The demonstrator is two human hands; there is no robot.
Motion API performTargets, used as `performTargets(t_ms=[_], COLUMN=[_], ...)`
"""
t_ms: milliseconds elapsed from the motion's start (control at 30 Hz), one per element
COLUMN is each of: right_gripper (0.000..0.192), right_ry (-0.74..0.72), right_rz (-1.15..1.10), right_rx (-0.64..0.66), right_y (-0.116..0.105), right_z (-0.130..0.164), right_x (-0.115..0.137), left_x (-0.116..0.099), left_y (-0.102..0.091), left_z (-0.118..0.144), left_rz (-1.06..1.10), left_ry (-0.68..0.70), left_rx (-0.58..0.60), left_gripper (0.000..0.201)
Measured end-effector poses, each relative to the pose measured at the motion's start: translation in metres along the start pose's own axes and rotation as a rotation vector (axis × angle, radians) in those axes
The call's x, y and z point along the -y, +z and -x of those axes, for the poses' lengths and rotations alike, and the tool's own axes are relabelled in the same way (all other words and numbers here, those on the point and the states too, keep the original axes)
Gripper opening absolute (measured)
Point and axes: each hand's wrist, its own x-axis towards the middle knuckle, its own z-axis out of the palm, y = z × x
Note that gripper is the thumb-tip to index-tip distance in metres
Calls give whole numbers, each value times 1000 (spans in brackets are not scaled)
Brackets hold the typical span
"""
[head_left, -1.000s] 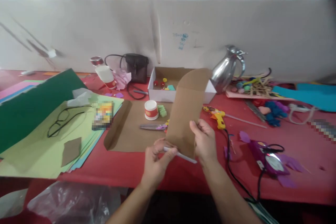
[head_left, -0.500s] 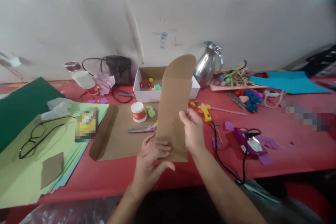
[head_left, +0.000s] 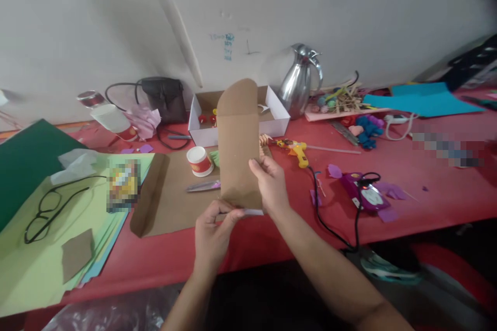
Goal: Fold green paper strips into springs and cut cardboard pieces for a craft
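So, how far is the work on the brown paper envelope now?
Done: the envelope is folded, with a rounded flap. In hand: the right hand holds its edge; the left hand pinches a white strip at its bottom. Left: the flap stands open.

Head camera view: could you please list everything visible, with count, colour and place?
Envelope: one, brown, held upright at centre.
White stick: one, at the envelope's bottom edge.
Box: one, white, behind the envelope.
Jug: one, silver, right of the box.
Glue gun: one, yellow, on the red table.
Scissors: one pair, on brown paper.
Cup: one, white and red.
Glasses: one pair, black, on green paper.
Bag: one, dark, by the wall.
Left hand: pinches the stick.
Right hand: grips the envelope's edge.
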Motion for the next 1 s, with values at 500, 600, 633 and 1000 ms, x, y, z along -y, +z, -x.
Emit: performTargets(t_ms=[500,600,633,1000], right_gripper=[23,21,21,16], right_ry=[19,1,-6,-12], right_rz=[-64,-39,-41,-139], right_rx=[93,87,84,219], right_y=[-9,-13,-13,-11], right_z=[17,15,14,10], right_x=[8,5,5,10], left_x=[-22,-26,-27,-28], left_y=[5,3,2,1], left_z=[-40,-46,-45,-52], left_rz=[91,179,210,345], left_ry=[-330,-396,-403,-509], left_rx=[0,129,136,107], left_gripper=[25,24,23,46])
